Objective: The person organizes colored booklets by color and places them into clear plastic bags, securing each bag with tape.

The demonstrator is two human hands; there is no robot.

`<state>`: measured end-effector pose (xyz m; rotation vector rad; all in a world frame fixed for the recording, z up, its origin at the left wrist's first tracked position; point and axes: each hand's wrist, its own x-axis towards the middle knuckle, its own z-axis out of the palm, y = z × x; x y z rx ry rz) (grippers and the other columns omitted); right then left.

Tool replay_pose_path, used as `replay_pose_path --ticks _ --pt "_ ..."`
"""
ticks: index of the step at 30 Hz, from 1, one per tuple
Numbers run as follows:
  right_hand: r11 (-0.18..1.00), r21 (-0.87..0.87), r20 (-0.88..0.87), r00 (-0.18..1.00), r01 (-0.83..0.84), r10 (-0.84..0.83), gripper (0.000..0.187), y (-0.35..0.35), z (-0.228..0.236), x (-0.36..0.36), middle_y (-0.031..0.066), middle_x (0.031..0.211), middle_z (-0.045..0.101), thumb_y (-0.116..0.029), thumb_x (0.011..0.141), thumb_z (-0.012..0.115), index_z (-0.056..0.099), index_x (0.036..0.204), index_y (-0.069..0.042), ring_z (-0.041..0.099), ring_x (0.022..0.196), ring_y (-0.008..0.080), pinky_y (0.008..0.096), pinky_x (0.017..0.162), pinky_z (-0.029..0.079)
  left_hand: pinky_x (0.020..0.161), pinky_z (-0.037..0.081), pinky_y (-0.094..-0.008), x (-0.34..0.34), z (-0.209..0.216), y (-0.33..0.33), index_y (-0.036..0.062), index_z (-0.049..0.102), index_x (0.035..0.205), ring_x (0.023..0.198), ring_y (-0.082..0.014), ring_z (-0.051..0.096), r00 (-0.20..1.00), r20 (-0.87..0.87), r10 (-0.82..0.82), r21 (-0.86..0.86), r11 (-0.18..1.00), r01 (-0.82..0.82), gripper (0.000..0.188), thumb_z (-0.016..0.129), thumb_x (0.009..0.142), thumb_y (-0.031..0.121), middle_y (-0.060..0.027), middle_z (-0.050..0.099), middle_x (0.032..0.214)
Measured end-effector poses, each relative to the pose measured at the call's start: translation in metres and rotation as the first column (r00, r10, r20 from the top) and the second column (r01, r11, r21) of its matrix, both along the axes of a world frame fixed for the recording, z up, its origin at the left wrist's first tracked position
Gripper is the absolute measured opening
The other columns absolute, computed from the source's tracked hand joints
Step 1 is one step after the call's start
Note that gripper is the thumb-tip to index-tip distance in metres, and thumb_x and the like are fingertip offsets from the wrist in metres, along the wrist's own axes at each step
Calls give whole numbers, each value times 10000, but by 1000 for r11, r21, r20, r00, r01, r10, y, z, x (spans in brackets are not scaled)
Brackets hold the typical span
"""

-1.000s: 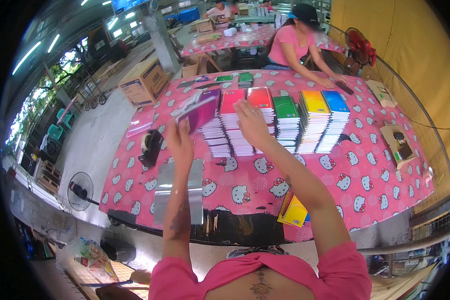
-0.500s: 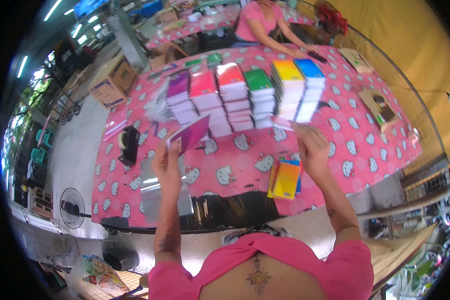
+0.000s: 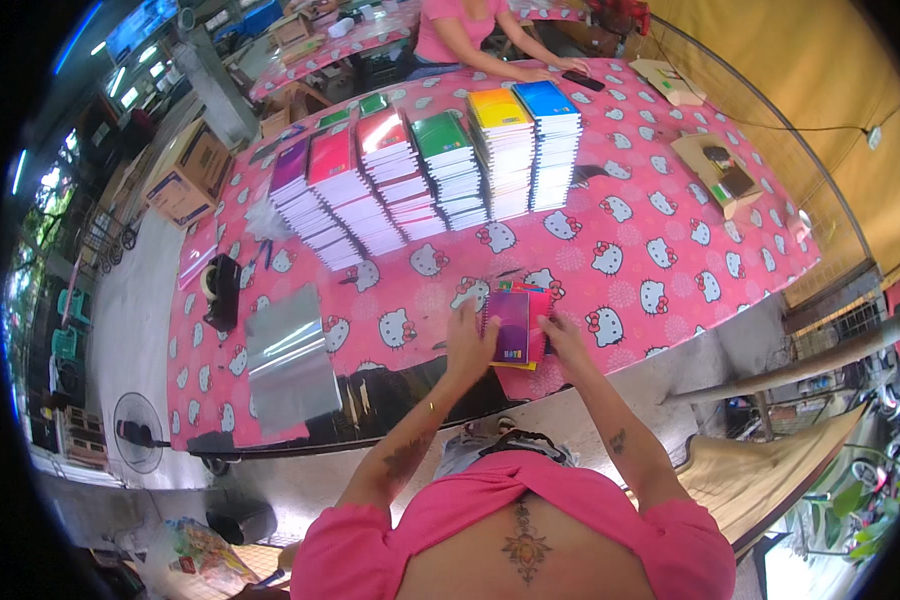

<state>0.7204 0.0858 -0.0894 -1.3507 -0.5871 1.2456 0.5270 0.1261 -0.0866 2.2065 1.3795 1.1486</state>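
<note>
Stack row: six spiral-notebook stacks stand side by side on one worktop (image 3: 540, 250); from the person's left they run purple stack (image 3: 315, 210), pink stack (image 3: 360, 195), red stack (image 3: 408, 183), green stack (image 3: 458, 175), yellow stack (image 3: 502, 155) and blue stack (image 3: 554, 145), one of each.
Small notebook pile (image 3: 511, 330): one, on the person's side of the stack row; a purple notebook lies on top, with pink, yellow and a sliver of green showing beneath, so at least four; the exact number is hidden.
Left hand (image 3: 467, 345): one, at the pile's left edge, fingers closed on it.
Right hand (image 3: 567, 345): one, at the pile's right edge, fingers bent in on the pink cover; both hands hold the pile between them.
Green notebooks: two spots, behind the stack row's left half; how many lie in each cannot be told.
Tape dispenser (image 3: 220, 292): one, black, left of the stack row.
Clear plastic sheet (image 3: 290, 355): at least one, left of the stack row and nearer the person.
Carton (image 3: 190, 175): one, brown, well left of the stack row.
Cardboard pieces: two, right of the stack row.
Phone (image 3: 582, 80): one, black, beyond the stack row's right end.
Co-worker (image 3: 460, 35): one, in a pink top, behind the stack row.
Floor fan (image 3: 138, 432): one, well left of the stack row.
</note>
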Motion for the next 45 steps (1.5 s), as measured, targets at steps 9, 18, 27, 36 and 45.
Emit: replay_pose_path --ticks 9,18,27,36,45 --pt "914 36 -75 910 -405 407 416 18 17 -40 64 1024 688 -192 822 777 600 1177 -67 689 851 172 327 754 578 838 509 -342 -26 10 -5 -46 535 1327 994 -186 633 665 636 392 -748 525 405 508 611 891 204 -140 664 1110" --pt "646 -207 -545 635 -734 547 388 10 47 -74 105 1006 703 -214 847 740 586 1158 -41 716 841 225 377 713 615 1152 279 -547 -121 52 -105 150 384 1487 1373 -375 427 883 -461 -91 196 960 201 864 772 716 171 -179 402 1520" --pt "750 313 4 791 -582 612 1120 0 59 -152 116 1605 244 -706 820 644 99 1595 -109 264 1462 266 434 1174 252 1057 403 -358 -179 72 -80 74 443 1334 1250 -245 516 848 522 -85 -244 938 245 727 736 675 -18 -132 539 1292" --pt "786 415 388 870 -458 303 1161 -23 -3 -211 155 1478 351 -403 651 927 262 1534 -49 340 1387 276 420 1153 277 1037 452 -377 -187 7 -62 19 265 1421 1242 -250 542 737 671 -81 -350 842 411 866 792 736 49 -172 511 1320" --pt "773 402 312 867 -491 389 1020 -25 0 -213 121 1328 487 -260 649 947 331 1428 -25 483 1256 228 384 1052 416 1006 468 -400 -203 1 -50 4 294 1363 1214 -306 571 905 381 -192 -309 896 320 908 871 696 222 -207 560 1237"
